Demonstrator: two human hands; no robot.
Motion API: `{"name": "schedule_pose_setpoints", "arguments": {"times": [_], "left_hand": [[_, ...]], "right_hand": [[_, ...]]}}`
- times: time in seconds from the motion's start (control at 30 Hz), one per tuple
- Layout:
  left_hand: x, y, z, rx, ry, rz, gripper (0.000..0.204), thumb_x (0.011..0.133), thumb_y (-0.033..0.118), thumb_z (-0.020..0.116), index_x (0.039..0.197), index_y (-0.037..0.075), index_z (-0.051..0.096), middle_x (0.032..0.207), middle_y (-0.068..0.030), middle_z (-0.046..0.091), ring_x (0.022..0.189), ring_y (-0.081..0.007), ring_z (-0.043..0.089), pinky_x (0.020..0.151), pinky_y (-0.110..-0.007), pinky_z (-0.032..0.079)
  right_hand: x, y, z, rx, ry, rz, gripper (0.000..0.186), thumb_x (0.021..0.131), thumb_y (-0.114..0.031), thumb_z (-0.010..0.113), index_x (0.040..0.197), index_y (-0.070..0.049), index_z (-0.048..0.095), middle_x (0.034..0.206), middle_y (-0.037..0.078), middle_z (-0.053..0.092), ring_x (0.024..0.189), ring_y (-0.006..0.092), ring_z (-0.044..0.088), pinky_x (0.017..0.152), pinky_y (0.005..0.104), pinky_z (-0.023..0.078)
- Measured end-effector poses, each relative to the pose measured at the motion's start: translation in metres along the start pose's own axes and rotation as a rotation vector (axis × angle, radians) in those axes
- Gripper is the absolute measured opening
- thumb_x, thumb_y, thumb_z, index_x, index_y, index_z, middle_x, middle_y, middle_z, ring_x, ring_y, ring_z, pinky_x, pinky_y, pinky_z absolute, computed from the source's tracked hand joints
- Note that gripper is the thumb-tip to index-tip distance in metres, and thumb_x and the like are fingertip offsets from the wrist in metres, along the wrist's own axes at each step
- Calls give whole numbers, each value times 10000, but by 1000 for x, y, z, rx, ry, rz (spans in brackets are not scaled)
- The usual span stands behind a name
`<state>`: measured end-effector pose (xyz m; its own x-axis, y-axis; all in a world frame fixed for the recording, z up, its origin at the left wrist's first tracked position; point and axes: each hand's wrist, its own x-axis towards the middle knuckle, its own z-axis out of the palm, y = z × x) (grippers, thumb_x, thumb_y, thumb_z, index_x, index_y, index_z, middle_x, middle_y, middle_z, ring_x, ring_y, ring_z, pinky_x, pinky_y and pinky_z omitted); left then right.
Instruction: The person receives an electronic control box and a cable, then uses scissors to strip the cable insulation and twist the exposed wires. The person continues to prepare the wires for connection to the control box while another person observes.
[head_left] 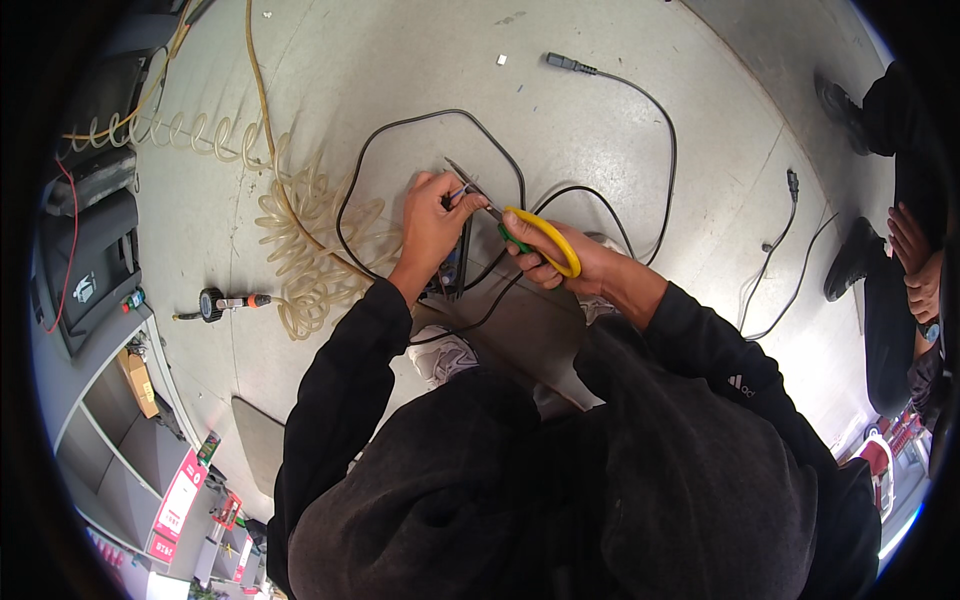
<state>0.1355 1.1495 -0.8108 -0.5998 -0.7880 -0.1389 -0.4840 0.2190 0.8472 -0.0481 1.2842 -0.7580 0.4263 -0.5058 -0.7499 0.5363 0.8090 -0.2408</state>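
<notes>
My right hand (560, 262) grips a pair of scissors (568, 248) with one yellow and one green handle loop. Their blades point up and left to my left hand (432, 225). The fingertips of that hand are pinched together on a thin pale strand right beside the blades; what the strand belongs to is too small to make out. A long black power cord (672, 170) loops over the floor around both hands, and its socket-shaped connector (568, 63) lies farther off. Beneath my hands, between my shoes, is a dark narrow object (455, 268), partly covered.
To the left lie a coiled clear air hose (320, 215) and an inflator with a round gauge (211, 305). A second cut-looking cord (765, 250) rests at the right. Another person's shoe (853, 258) and hands (915, 260) are at the right edge. Shelving (110, 430) stands lower left.
</notes>
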Motion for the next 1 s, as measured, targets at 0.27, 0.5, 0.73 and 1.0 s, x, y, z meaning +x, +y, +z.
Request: {"name": "schedule_pose_setpoints", "arguments": {"times": [0.27,0.5,0.73,1.0], "left_hand": [[0,2,-1,-47,16,-56,449,777,289,929,718,26,569,664,-31,495,734,-213,458,635,-378,404],[-7,-12,2,-9,49,-3,587,784,102,934,713,62,353,704,-2,369,668,-136,356,628,-299,380],[-9,-8,-5,-145,-12,-148,540,774,88,937,737,81,398,726,26,440,704,-91,404,645,-276,400],[-6,-5,-16,-77,-82,-90,325,798,141,903,829,50,592,790,1,608,756,-85,568,729,-272,484]], "right_hand": [[4,7,1,70,-14,-14,586,971,-696,622,961,-123,505,715,-84,356,537,19,277,467,206,191],[6,-5,-12,278,82,-156,574,1007,-704,548,977,-133,496,716,-75,354,547,39,284,479,223,197],[-12,-29,-11,-27,199,-269,647,960,-763,577,918,-123,494,687,-79,307,539,56,254,509,253,207],[-23,-39,-44,-196,277,-334,591,1021,-681,555,960,-94,522,741,-50,383,589,61,322,509,233,265]]}}
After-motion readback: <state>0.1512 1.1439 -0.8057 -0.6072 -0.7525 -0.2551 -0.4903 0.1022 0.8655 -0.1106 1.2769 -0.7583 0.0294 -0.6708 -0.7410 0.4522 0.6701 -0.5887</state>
